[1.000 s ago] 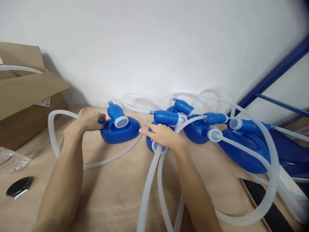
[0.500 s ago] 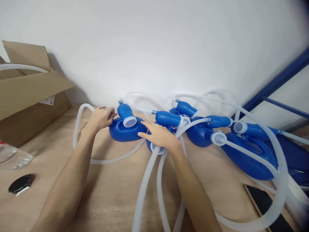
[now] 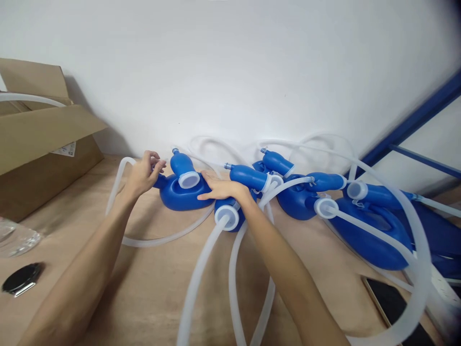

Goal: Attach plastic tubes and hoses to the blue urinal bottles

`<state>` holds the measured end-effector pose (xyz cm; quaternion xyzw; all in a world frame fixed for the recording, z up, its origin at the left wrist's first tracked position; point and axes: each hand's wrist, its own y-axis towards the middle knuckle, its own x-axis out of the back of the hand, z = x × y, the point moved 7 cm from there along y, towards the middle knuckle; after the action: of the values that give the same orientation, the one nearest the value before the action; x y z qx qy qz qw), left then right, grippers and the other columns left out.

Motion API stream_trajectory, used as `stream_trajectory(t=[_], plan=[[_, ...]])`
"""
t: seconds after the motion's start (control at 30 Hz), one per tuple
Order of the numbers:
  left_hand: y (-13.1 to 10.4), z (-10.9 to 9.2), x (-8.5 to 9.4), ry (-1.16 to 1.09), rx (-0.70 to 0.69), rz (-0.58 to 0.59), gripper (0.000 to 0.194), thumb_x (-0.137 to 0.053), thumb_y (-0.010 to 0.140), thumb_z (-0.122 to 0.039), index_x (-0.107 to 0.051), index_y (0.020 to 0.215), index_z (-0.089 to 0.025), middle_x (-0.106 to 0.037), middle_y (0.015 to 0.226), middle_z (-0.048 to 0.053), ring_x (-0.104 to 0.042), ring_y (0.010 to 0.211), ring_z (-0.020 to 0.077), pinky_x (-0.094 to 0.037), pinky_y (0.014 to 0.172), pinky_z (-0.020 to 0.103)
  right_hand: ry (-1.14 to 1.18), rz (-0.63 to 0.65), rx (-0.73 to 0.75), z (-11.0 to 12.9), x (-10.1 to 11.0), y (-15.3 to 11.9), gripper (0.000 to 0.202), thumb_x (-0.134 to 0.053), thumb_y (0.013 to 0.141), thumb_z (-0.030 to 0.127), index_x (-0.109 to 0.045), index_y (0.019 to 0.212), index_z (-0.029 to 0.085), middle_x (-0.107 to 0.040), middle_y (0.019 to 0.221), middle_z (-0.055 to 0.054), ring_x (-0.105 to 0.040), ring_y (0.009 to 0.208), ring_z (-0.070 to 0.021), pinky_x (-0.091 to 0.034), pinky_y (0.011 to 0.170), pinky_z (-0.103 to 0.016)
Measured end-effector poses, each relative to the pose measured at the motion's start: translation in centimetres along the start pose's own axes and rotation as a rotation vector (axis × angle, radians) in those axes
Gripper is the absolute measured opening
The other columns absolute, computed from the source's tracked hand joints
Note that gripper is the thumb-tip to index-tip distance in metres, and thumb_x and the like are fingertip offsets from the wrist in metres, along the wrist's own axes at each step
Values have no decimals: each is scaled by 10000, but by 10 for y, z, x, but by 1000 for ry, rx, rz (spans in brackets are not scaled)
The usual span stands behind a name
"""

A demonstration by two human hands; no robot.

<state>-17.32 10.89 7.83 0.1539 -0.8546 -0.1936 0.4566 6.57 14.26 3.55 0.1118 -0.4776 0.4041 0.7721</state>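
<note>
A rounded blue plastic bottle (image 3: 185, 198) lies on the wooden table between my hands. On top of it rests a smaller blue sleeve-shaped piece (image 3: 182, 164) with a white-rimmed mouth facing me. My left hand (image 3: 146, 170) is curled with its fingertips together, just above the bottle's neck at the left end; a small pale bit shows at the fingertips, too small to name. Fingers spread, my right hand (image 3: 221, 187) lies against the bottle's right end. Close by it is a white-rimmed blue cup (image 3: 226, 217) with a translucent tube (image 3: 200, 274) coming out.
More blue bottles (image 3: 370, 235) with translucent tubes lie to the right along the wall. An open cardboard box (image 3: 54, 163) stands at the left, near a clear bottle (image 3: 18, 238) and a watch (image 3: 22, 279). A phone (image 3: 392, 302) lies at the lower right.
My left hand has lifted slightly and moved left, uncovering the bottle's neck. My right hand has shifted left onto the bottle's end, and the white-rimmed cup beside it is now visible.
</note>
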Motion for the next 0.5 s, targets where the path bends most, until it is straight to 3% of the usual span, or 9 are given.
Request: stream_trajectory(t=[0.07,0.17,0.23,0.3,0.4,0.5], plan=[[-2,-3,1,46,-44,-29,360,-481,962,-517,-495,1166,-220,-781,1089,121,-751,952,270,-566,879,404,22,-71,55,-1,-1,6,1102,-723,906,517,-93,1708,100,-65,1785,-184,-112,1658,-328,-141,1355,-467],[-9,-12,5,292,-86,-134,390,-504,946,-513,-590,1173,-208,-730,1192,175,-658,1199,356,-436,1113,541,33,-157,111,-3,-1,1,945,-669,958,476,-168,1706,187,-200,1771,-172,-185,1643,-357,-193,1334,-539],[-15,-15,10,471,-29,-195,459,-482,955,-519,-633,1212,-169,-675,1267,233,-566,1298,431,-364,1138,619,29,-179,138,-2,-1,-3,772,-596,1008,453,-267,1679,254,-341,1702,-167,-314,1595,-370,-284,1289,-576],[-19,-11,18,596,106,-201,549,-474,953,-539,-650,1250,-111,-629,1307,291,-495,1331,504,-391,1064,661,21,-180,143,-1,-3,-6,647,-563,1030,440,-365,1628,291,-438,1608,-161,-443,1512,-367,-374,1232,-581],[-17,0,28,672,267,-74,651,-481,926,-591,-678,1214,-42,-625,1269,349,-460,1313,571,-470,934,639,18,-152,183,3,-6,-6,597,-594,1016,500,-442,1560,306,-455,1578,-138,-446,1498,-357,-393,1218,-576],[-8,11,26,648,206,172,660,-450,927,-598,-709,1170,-42,-712,1128,312,-566,1217,538,-468,958,611,30,-118,256,7,-10,-5,597,-591,1012,552,-463,1536,298,-473,1584,-114,-421,1515,-336,-377,1237,-558]])
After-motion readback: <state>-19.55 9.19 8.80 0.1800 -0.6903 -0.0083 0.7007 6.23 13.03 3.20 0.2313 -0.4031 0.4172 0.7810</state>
